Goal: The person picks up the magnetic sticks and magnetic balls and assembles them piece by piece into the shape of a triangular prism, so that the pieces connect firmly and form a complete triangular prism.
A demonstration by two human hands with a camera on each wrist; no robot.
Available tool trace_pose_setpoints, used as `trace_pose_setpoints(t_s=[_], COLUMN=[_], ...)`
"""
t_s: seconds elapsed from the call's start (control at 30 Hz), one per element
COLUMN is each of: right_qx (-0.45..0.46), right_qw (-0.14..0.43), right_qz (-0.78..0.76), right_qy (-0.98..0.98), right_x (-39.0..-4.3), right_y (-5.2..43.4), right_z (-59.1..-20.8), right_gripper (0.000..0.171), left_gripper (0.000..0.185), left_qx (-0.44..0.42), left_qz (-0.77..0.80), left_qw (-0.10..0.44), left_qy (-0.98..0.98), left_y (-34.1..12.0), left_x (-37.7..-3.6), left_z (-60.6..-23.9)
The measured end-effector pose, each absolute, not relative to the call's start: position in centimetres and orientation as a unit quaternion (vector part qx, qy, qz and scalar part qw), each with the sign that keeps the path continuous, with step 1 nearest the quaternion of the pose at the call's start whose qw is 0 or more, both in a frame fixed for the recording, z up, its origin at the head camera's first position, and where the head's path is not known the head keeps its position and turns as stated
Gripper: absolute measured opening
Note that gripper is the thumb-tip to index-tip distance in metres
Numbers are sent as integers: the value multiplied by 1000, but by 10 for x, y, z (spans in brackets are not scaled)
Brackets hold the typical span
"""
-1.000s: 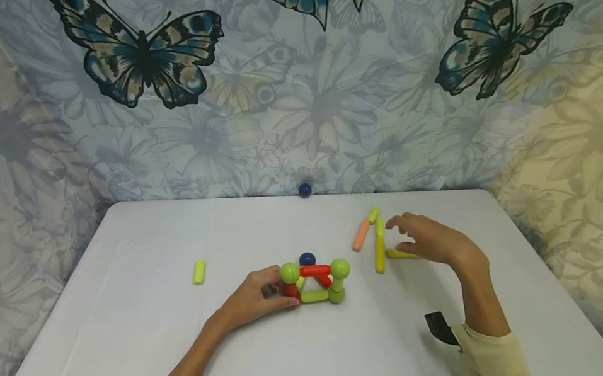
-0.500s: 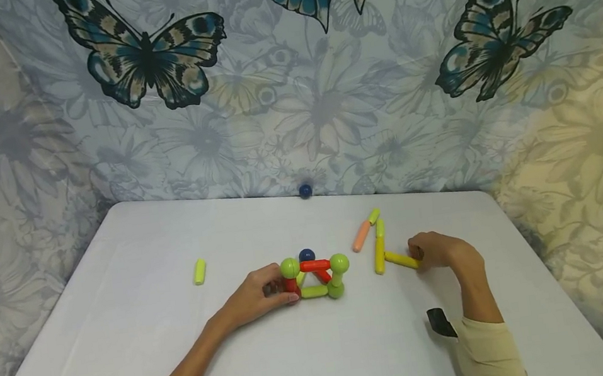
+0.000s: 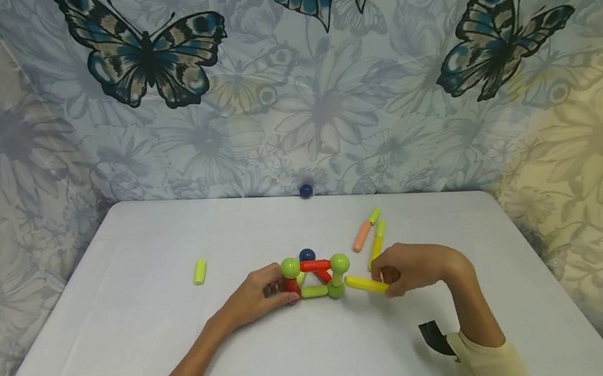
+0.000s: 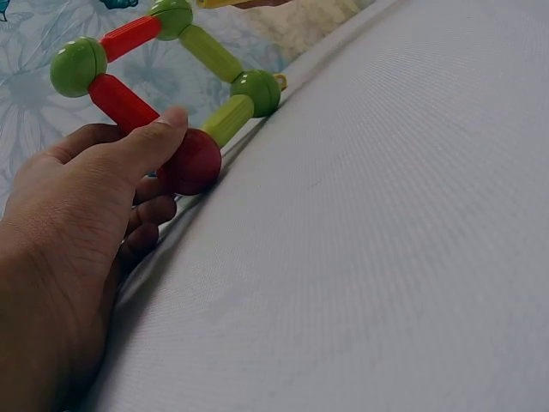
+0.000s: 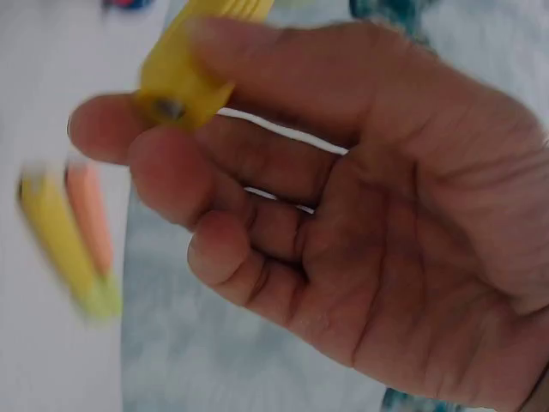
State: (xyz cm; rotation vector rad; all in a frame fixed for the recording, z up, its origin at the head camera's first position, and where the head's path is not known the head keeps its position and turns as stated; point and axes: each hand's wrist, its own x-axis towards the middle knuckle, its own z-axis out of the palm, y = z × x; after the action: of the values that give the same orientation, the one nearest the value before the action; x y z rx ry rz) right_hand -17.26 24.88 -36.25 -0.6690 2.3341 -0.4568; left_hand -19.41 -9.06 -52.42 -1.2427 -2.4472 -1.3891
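The left hand [image 3: 261, 295] curls round the red ball [image 4: 190, 161] at the near left corner of the rod-and-ball frame [image 3: 316, 278], thumb on top, which pins the frame to the white table [image 3: 123, 313] so that it cannot slide; the right hand [image 3: 412, 267] pinches a yellow rod [image 3: 367, 284] by one end between thumb and fingertips, held level, its free end just beside the frame's lower right green ball [image 3: 336, 292], a grip that leaves that end bare; loose rods [image 3: 370, 233] lie behind the right hand, a short green rod [image 3: 199, 270] well apart to the left.
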Motion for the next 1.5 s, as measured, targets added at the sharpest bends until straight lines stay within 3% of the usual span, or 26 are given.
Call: trace_pose_setpoints(t_s=[0.2, 0.3, 0.73, 0.9, 1.03, 1.27, 1.4, 1.5], right_qx=[-252, -248, -254, -247, -227, -180, -228, -265], right_qw=[334, 289, 129, 96, 133, 327, 366, 373], right_qz=[-158, -122, 59, 91, 70, -129, -184, -217], right_qy=[894, 917, 957, 960, 962, 919, 883, 863], right_x=[-153, -144, -134, -134, -135, -144, -151, -159], right_y=[187, 168, 138, 133, 134, 163, 191, 214], right_z=[-368, -374, -405, -411, -410, -382, -364, -360], right_gripper=[11, 8, 28, 27, 30, 43, 60, 49], left_gripper=[22, 22, 22, 21, 20, 22, 22, 22], left_qx=[-395, -398, -407, -409, -409, -408, -395, -382], left_qz=[-445, -445, -446, -450, -451, -446, -448, -449], left_qw=[30, 31, 28, 19, 15, 9, 17, 32], left_qy=[-803, -801, -796, -793, -793, -797, -802, -807], left_y=[-91, -91, -92, -91, -91, -90, -89, -89], left_x=[-192, -193, -193, -193, -193, -195, -196, -195], left_z=[-521, -520, -521, -521, -521, -524, -524, -524])
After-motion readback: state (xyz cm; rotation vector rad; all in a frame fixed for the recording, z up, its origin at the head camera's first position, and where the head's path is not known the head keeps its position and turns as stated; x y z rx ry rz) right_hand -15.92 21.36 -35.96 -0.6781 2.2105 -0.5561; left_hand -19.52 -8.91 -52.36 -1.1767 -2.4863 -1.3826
